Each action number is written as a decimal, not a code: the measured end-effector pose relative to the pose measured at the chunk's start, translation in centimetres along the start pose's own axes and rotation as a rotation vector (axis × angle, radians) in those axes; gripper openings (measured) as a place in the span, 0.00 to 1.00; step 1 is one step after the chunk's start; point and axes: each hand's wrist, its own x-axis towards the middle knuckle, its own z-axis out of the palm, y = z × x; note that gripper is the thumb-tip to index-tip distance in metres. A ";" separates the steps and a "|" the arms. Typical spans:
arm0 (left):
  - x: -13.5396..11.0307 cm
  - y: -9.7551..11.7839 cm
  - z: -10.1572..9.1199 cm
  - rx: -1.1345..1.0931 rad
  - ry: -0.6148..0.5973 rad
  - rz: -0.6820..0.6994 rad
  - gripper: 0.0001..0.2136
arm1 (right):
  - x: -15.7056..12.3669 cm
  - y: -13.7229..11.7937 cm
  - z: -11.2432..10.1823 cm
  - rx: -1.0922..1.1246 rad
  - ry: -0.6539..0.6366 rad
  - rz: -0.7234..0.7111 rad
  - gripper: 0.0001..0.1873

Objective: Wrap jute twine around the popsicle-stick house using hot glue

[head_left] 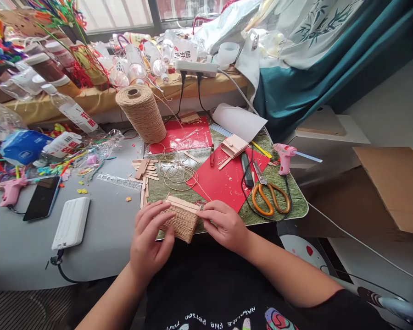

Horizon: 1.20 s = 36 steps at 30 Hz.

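A small box of craft sticks wrapped in jute twine [182, 223] is tilted at the near edge of the table, with a bare wooden strip along its upper side. My left hand [151, 233] is at its left end, fingers stretched and apart over the wrapped face. My right hand [225, 227] pinches at the upper right corner, where a loose twine strand [202, 189] runs in under the fingers. The fingertips hide the exact grip point. That strand comes from a loose coil [177, 169] beyond the box. Behind stands a big twine spool [141, 112].
Craft sticks [146, 169] lie left of the coil. A small stick box [233, 145] rests on red sheets [223, 178]. Scissors [270, 195], a utility knife [247, 169] and a pink glue gun [285, 156] are at right. A power strip [197, 68] sits on the sill.
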 end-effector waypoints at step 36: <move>-0.1 1.4 2.0 0.247 -0.178 -0.032 0.39 | -2.6 2.2 0.4 -0.071 0.021 -0.019 0.17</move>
